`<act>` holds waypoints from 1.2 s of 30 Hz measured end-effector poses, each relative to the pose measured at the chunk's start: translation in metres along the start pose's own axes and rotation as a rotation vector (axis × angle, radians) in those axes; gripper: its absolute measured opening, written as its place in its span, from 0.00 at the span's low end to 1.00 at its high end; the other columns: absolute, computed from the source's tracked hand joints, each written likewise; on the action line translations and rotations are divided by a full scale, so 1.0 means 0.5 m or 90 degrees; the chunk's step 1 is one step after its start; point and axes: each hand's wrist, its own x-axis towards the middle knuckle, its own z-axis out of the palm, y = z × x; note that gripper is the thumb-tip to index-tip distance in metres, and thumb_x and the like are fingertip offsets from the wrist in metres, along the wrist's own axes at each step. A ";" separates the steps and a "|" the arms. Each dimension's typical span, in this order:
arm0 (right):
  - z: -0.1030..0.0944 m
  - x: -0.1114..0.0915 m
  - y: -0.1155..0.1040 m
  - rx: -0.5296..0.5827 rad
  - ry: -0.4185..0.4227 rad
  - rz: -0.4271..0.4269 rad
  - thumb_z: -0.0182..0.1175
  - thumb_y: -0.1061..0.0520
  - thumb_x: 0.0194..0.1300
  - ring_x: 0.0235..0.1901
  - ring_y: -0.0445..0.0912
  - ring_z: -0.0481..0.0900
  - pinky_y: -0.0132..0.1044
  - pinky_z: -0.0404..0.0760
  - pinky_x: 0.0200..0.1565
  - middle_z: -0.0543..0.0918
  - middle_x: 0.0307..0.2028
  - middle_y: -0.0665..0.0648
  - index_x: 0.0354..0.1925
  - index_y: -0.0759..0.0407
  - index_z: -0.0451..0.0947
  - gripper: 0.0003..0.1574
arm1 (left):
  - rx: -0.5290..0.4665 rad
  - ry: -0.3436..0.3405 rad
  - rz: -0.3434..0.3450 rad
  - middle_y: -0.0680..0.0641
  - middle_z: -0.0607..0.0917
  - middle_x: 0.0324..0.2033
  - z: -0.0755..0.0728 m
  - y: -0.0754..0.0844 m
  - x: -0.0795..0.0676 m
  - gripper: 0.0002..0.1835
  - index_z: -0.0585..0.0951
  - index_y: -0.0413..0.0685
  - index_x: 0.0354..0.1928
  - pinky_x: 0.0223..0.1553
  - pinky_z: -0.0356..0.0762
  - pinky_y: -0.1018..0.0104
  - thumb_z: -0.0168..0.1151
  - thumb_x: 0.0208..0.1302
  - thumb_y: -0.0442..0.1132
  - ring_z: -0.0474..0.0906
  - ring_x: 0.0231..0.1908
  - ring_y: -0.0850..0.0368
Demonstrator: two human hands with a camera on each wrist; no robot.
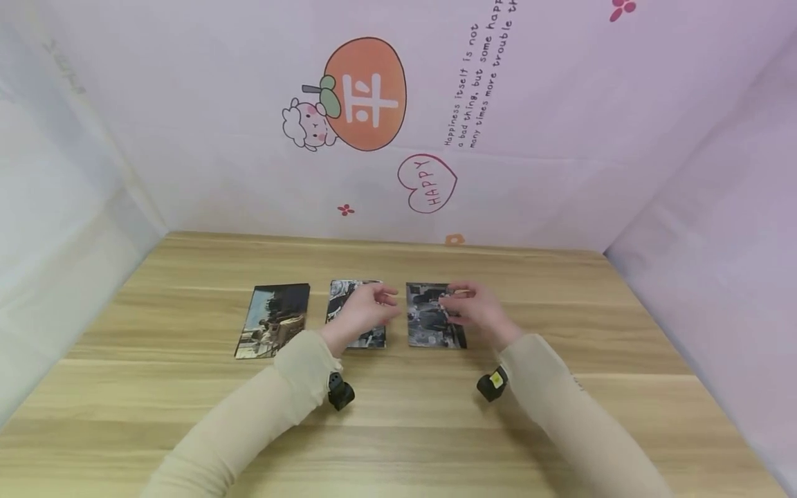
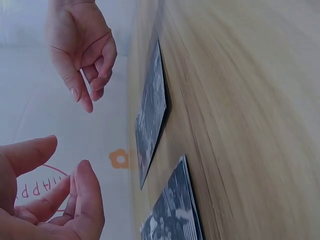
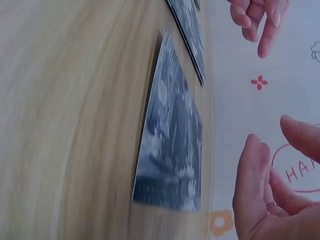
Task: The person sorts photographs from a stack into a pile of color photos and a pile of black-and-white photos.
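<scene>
Three groups of photo cards lie in a row on the wooden table. In the head view my left hand (image 1: 369,311) hovers over the middle black-and-white photo (image 1: 373,339), hiding part of it. My right hand (image 1: 478,308) is above the right black-and-white photo (image 1: 426,321), overlapping its right side. Both hands hold nothing; their fingers are loosely bent, with thumb and fingertips apart in the wrist views. At the left lies a colour photo (image 1: 274,318), its lower edge near my left sleeve. The middle photo (image 2: 172,212) shows several stacked edges in the left wrist view.
The wooden table (image 1: 398,436) meets a printed white backdrop (image 1: 249,180) at its far edge. White cloth walls rise on both sides. A small black camera (image 1: 340,391) is strapped at my left wrist, another camera (image 1: 492,384) at my right.
</scene>
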 end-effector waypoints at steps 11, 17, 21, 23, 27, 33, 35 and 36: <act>-0.064 0.001 0.004 -0.080 -0.037 0.061 0.55 0.60 0.67 0.62 0.64 0.67 0.49 0.73 0.60 0.63 0.64 0.73 0.69 0.70 0.50 0.39 | -0.002 -0.009 -0.029 0.40 0.75 0.56 0.027 0.003 0.021 0.29 0.69 0.41 0.63 0.50 0.80 0.57 0.64 0.61 0.39 0.77 0.52 0.46; -0.084 0.010 0.015 -0.072 -0.047 0.091 0.54 0.60 0.67 0.64 0.65 0.64 0.47 0.74 0.60 0.60 0.65 0.75 0.70 0.72 0.45 0.42 | -0.004 -0.020 -0.034 0.36 0.72 0.59 0.043 -0.003 0.035 0.32 0.66 0.39 0.66 0.50 0.80 0.56 0.64 0.60 0.38 0.76 0.53 0.42; -0.085 0.016 0.026 -0.035 -0.059 0.104 0.53 0.61 0.68 0.66 0.65 0.59 0.47 0.71 0.62 0.56 0.66 0.76 0.70 0.74 0.42 0.42 | 0.002 -0.022 -0.040 0.35 0.72 0.59 0.049 -0.011 0.042 0.33 0.64 0.38 0.66 0.50 0.80 0.56 0.64 0.59 0.38 0.76 0.52 0.42; -0.086 0.019 0.033 -0.026 -0.058 0.106 0.52 0.61 0.69 0.67 0.65 0.58 0.46 0.72 0.61 0.57 0.67 0.76 0.70 0.73 0.43 0.42 | 0.017 -0.027 -0.036 0.35 0.72 0.58 0.053 -0.014 0.044 0.33 0.64 0.38 0.66 0.49 0.80 0.56 0.64 0.60 0.39 0.76 0.52 0.42; -0.085 0.026 0.042 -0.029 -0.053 0.102 0.53 0.61 0.69 0.66 0.63 0.62 0.44 0.73 0.60 0.60 0.65 0.75 0.70 0.73 0.44 0.41 | 0.041 -0.030 -0.027 0.34 0.72 0.59 0.060 -0.016 0.047 0.32 0.64 0.38 0.66 0.50 0.79 0.54 0.63 0.61 0.39 0.76 0.52 0.42; -0.073 0.031 0.045 -0.049 -0.037 0.094 0.53 0.61 0.68 0.63 0.63 0.65 0.44 0.75 0.58 0.62 0.64 0.76 0.68 0.75 0.48 0.39 | 0.008 -0.016 -0.036 0.35 0.73 0.59 0.063 -0.020 0.053 0.31 0.66 0.37 0.65 0.49 0.80 0.57 0.63 0.61 0.37 0.77 0.50 0.44; -0.068 0.033 0.047 -0.049 -0.028 0.093 0.54 0.62 0.67 0.63 0.63 0.67 0.44 0.76 0.57 0.63 0.63 0.76 0.67 0.76 0.50 0.37 | -0.022 -0.015 -0.049 0.35 0.73 0.59 0.064 -0.023 0.056 0.30 0.66 0.37 0.64 0.49 0.80 0.58 0.62 0.61 0.36 0.77 0.51 0.44; -0.065 0.033 0.048 -0.052 -0.023 0.093 0.54 0.62 0.67 0.62 0.62 0.68 0.43 0.76 0.57 0.64 0.63 0.76 0.67 0.76 0.52 0.37 | -0.037 -0.016 -0.054 0.35 0.73 0.59 0.065 -0.024 0.057 0.30 0.66 0.36 0.64 0.49 0.80 0.59 0.62 0.61 0.35 0.77 0.51 0.44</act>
